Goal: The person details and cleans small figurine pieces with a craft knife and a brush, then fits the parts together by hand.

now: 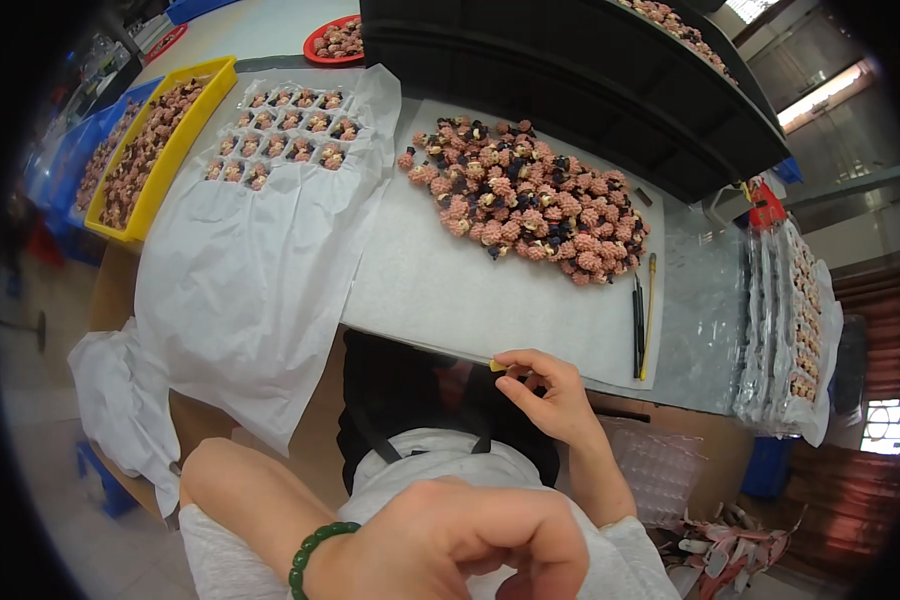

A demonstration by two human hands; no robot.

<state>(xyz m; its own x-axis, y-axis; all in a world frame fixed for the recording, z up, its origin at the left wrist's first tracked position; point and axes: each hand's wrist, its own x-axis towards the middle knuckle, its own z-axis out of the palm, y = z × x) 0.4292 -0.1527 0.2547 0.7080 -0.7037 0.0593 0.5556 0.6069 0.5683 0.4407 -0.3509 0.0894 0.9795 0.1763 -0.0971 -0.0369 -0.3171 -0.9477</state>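
My left hand [460,535] is large and close to the camera, above my lap. A green bead bracelet [315,555] circles its wrist. Its fingers are curled, and what they hold, if anything, is hidden. Near the table's front edge, my right hand [545,395] pinches a small yellow piece [497,366] between thumb and fingertips. Beyond it, a heap of small knobbly pink pieces [540,200] with dark and cream parts lies on a white sheet [410,290]. A slim black tool [638,325] and a thin yellowish stick [650,310] lie at the sheet's right side.
To the left, a white tray [288,122] of similar pieces rests on white paper [240,280]. A yellow bin [215,95] and a blue bin [70,185] hold more. A black box [560,80] borders the heap's back. Stacked filled trays [770,320] stand at right.
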